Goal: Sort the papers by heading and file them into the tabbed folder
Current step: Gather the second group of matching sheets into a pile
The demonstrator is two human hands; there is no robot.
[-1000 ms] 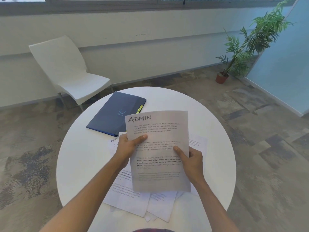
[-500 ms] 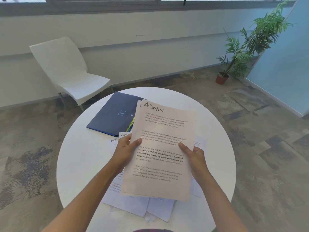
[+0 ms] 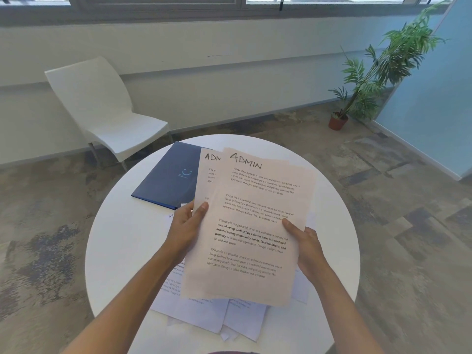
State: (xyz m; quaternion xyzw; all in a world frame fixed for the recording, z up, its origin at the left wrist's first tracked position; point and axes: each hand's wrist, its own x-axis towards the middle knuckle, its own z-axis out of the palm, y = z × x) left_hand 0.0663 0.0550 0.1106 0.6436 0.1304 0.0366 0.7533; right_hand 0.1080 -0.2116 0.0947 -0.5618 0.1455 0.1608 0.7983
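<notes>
So far the sorting looks barely begun: two sheets headed ADMIN (image 3: 245, 226) are held up above the round white surface (image 3: 122, 241), the front one overlapping the rear so that only a strip of the rear sheet shows at the left. The left hand (image 3: 185, 232) grips the left edges with its thumb on top, and the right hand (image 3: 305, 245) pinches the right edge the same way, so both hands are clamped on the sheets, well apart from each other. Nothing appears filed yet, since the dark blue folder (image 3: 168, 180) lies closed at the far left of the surface, its near corner hidden behind the sheets. A loose pile of unsorted papers (image 3: 204, 316) lies underneath, mostly covered; their headings cannot be read apart from a fragment beside the left hand, and the folder's tabs are not visible.
</notes>
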